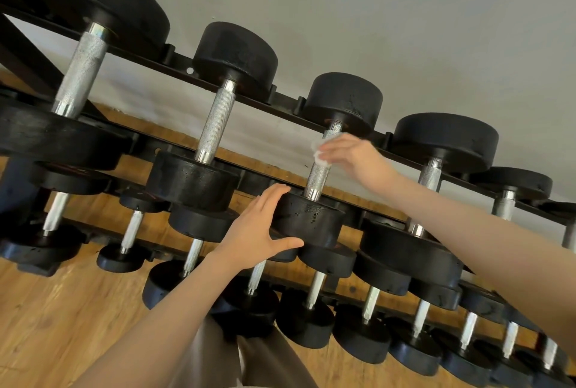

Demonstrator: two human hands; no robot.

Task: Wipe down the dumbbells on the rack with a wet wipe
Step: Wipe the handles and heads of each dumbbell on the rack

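Right hand (349,153) pinches wet wipe (319,153) on handle (318,174) (mid-rack dumbbell); left hand (258,228), fingers flat, steadies head (311,219) at 7 o'clock; lower tiers likely unwiped.

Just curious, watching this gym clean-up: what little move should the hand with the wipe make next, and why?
Probably slide the wet wipe down the metal handle toward the near weight head. The right hand holds the wipe near the handle's upper part, so the knurled stretch below looks unwiped, and the left hand already steadies that head.
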